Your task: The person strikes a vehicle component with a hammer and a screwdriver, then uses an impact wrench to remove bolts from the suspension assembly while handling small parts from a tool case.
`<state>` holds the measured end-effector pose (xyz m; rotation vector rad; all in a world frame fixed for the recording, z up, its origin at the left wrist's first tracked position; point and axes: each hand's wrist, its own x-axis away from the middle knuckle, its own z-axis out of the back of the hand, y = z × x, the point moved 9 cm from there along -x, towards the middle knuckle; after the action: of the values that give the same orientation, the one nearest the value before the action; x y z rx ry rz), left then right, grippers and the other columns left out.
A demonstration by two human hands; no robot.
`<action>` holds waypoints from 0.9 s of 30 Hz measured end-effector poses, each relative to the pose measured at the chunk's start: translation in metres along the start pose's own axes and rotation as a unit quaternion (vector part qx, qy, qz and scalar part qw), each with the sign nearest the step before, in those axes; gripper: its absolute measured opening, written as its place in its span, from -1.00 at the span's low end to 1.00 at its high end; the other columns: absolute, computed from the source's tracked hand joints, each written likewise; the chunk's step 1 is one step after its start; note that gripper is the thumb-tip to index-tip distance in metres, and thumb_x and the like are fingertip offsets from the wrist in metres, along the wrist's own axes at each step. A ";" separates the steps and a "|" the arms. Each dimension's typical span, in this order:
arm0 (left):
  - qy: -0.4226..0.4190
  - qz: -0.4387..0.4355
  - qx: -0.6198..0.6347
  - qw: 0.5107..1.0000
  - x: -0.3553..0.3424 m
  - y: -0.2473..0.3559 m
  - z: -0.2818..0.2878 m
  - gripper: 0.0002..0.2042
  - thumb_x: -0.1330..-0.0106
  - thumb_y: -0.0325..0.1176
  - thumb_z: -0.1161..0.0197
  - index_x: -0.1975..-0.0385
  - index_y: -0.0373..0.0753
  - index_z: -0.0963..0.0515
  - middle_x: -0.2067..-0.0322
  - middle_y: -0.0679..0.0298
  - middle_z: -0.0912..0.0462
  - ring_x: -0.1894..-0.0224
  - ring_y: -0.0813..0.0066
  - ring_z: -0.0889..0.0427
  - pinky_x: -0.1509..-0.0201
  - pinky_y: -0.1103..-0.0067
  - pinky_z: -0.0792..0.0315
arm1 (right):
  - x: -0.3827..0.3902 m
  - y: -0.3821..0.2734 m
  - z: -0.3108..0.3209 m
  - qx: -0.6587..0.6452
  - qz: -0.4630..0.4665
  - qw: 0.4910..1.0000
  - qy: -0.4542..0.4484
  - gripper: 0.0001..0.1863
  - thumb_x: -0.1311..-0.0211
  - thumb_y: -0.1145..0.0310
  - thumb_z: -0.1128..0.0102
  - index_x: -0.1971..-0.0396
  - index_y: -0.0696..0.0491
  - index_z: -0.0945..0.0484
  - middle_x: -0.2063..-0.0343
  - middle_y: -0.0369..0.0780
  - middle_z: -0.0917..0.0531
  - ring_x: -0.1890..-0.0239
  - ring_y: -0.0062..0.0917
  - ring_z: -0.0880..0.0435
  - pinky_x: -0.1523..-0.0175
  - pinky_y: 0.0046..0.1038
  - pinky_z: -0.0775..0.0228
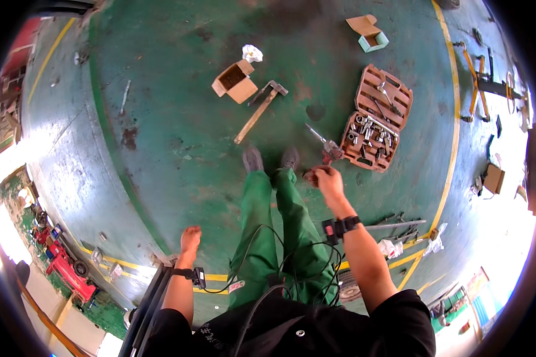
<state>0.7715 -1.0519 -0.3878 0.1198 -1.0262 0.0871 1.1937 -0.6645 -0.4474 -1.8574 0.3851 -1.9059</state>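
Observation:
My right hand (328, 179) is closed around the red lower part of a cordless impact wrench (333, 151). A long metal extension (315, 133) sticks out of the wrench toward the upper left. Just beyond it lies an open brown socket set case (363, 160), with sockets in its near half and a ratchet (387, 95) in its far half. On the left, my left hand (190, 239) hangs with its fingers curled in and nothing visible in them. A hammer (257, 116) with a wooden handle lies on the floor ahead of my shoes.
An open cardboard box (237, 83) sits beside the hammer, with crumpled white paper (252, 53) behind it. Farther right is a small open light-green box (373, 41). A yellow stand (473, 83) stands at the right. Cables (280, 250) hang over my legs.

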 end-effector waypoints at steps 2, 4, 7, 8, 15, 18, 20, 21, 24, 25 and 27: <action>0.019 0.015 0.067 0.997 0.043 -0.019 0.013 -0.68 -0.14 -0.36 -0.21 0.09 -0.26 -0.59 0.24 0.27 -0.65 0.23 0.46 -0.60 0.16 0.51 -0.50 | 0.030 -0.031 0.038 0.011 0.029 0.999 0.028 -0.82 -0.24 0.50 0.00 0.25 0.24 -0.56 0.44 -0.19 -0.67 0.50 -0.56 -0.61 0.42 -0.52 -0.45; 0.046 0.012 0.120 0.992 0.074 -0.040 0.030 -0.68 -0.14 -0.34 -0.22 0.09 -0.25 -0.59 0.27 0.29 -0.64 0.25 0.49 -0.58 0.19 0.52 -0.50 | 0.042 -0.033 0.088 0.079 0.065 0.993 0.060 -0.81 -0.22 0.46 -0.04 0.28 0.23 -0.57 0.52 -0.22 -0.63 0.55 -0.57 -0.55 0.46 -0.53 -0.37; 0.034 -0.095 0.191 0.976 0.139 -0.055 0.034 -0.63 -0.18 -0.26 -0.24 0.02 -0.26 -0.55 0.21 0.26 -0.62 0.18 0.44 -0.57 0.11 0.47 -0.50 | 0.077 -0.038 0.132 0.012 0.095 0.994 0.049 -0.82 -0.27 0.40 -0.10 0.30 0.22 -0.56 0.56 -0.25 -0.60 0.58 -0.58 -0.51 0.48 -0.53 -0.31; 0.024 -0.118 0.247 0.961 0.145 -0.081 0.030 -0.59 -0.20 -0.21 -0.27 -0.01 -0.25 -0.53 0.19 0.25 -0.60 0.17 0.43 -0.57 0.08 0.46 -0.49 | 0.094 -0.043 0.138 0.013 0.102 0.993 0.063 -0.82 -0.27 0.39 -0.11 0.30 0.21 -0.56 0.57 -0.26 -0.59 0.59 -0.59 -0.50 0.48 -0.54 -0.29; 0.054 -0.114 0.323 0.938 0.291 -0.091 0.047 -0.63 -0.32 -0.15 -0.23 -0.01 -0.25 -0.51 0.10 0.31 -0.56 0.04 0.47 -0.53 0.00 0.49 -0.44 | 0.102 0.002 0.150 -0.040 0.140 0.989 0.021 -0.73 -0.35 0.26 -0.10 0.10 0.10 -0.60 0.36 -0.34 -0.62 0.39 -0.62 -0.52 0.32 -0.56 -0.35; 0.066 -0.059 0.367 0.926 0.330 -0.156 0.041 -0.62 -0.38 -0.11 -0.17 -0.04 -0.24 -0.50 0.03 0.29 -0.55 -0.05 0.46 -0.52 -0.07 0.48 -0.41 | 0.162 -0.021 0.098 -0.027 0.198 0.980 0.003 -0.64 -0.34 0.24 -0.13 -0.01 0.15 -0.55 0.18 -0.26 -0.63 0.20 -0.52 -0.56 0.12 -0.48 -0.40; 0.088 -0.054 0.407 0.908 0.367 -0.183 0.043 -0.61 -0.38 -0.09 -0.17 -0.05 -0.23 -0.49 0.03 0.28 -0.56 -0.06 0.46 -0.52 -0.08 0.49 -0.41 | 0.165 -0.013 0.084 -0.008 0.176 0.983 -0.056 -0.61 -0.33 0.21 -0.15 -0.02 0.16 -0.55 0.11 -0.23 -0.62 0.12 -0.49 -0.55 0.02 -0.44 -0.39; 0.090 -0.143 0.381 0.909 0.369 -0.217 0.042 -0.59 -0.38 -0.08 -0.16 -0.06 -0.24 -0.48 0.01 0.26 -0.55 -0.08 0.44 -0.53 -0.10 0.48 -0.41 | 0.179 -0.017 0.075 0.019 0.167 0.984 -0.062 -0.62 -0.33 0.21 -0.15 -0.01 0.15 -0.56 0.12 -0.24 -0.62 0.14 -0.50 -0.55 0.04 -0.45 -0.39; 0.138 -0.084 0.475 0.865 0.418 -0.215 0.054 -0.62 -0.39 -0.09 -0.14 -0.03 -0.24 -0.50 0.02 0.26 -0.55 -0.08 0.43 -0.53 -0.11 0.47 -0.42 | 0.146 0.001 0.061 0.006 0.168 0.976 -0.140 -0.69 -0.34 0.22 -0.14 0.07 0.11 -0.59 0.28 -0.32 -0.63 0.30 -0.60 -0.54 0.22 -0.52 -0.39; 0.153 -0.088 0.474 0.863 0.432 -0.219 0.055 -0.64 -0.40 -0.11 -0.13 -0.02 -0.24 -0.50 0.02 0.28 -0.56 -0.06 0.44 -0.54 -0.10 0.48 -0.42 | 0.147 0.002 0.053 0.012 0.161 0.974 -0.160 -0.71 -0.35 0.22 -0.14 0.09 0.11 -0.59 0.32 -0.34 -0.62 0.34 -0.63 -0.53 0.27 -0.55 -0.36; 0.172 -0.070 0.489 0.853 0.459 -0.240 0.041 -0.64 -0.40 -0.12 -0.13 -0.03 -0.24 -0.49 0.01 0.29 -0.56 -0.06 0.44 -0.55 -0.10 0.47 -0.42 | 0.175 -0.009 0.034 0.021 0.157 0.969 -0.189 -0.72 -0.36 0.21 -0.13 0.13 0.09 -0.59 0.38 -0.36 -0.60 0.39 -0.68 -0.51 0.34 -0.59 -0.32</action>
<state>1.0044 -1.2880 0.0120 1.0739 -0.5249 0.4808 1.2280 -0.7403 -0.2896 -1.9446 0.4723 -1.3103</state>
